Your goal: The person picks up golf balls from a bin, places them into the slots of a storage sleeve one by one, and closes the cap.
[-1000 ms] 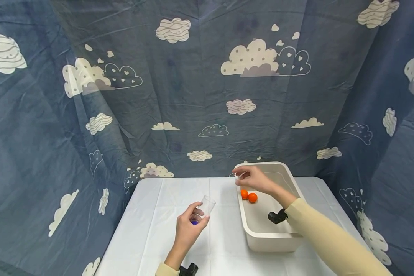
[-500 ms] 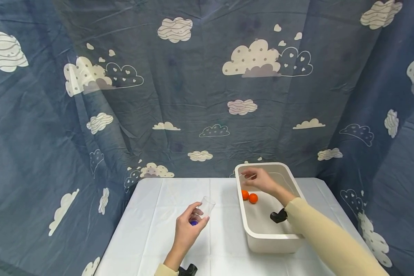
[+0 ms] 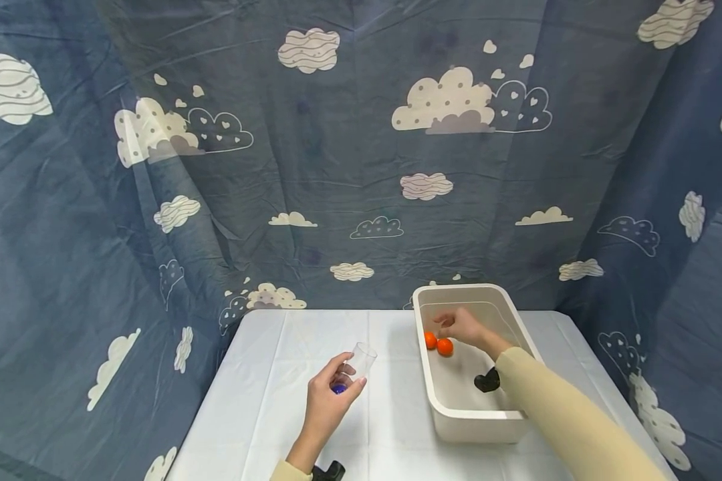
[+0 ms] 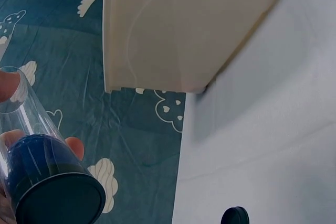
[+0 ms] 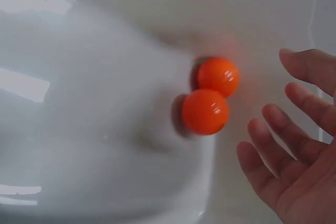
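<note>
Cup underside (image 4: 60,200): left-wrist view only.

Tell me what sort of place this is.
Probably a curtained-off recording booth: cloud-patterned fabric hangs on three sides of a white-covered table, and black devices sit at the person's wrists.

Wrist-view edges crop the clear, plastic-looking cylinder (image 4: 47,158) at eight o'clock and the bare right hand (image 5: 310,169) at four.
</note>
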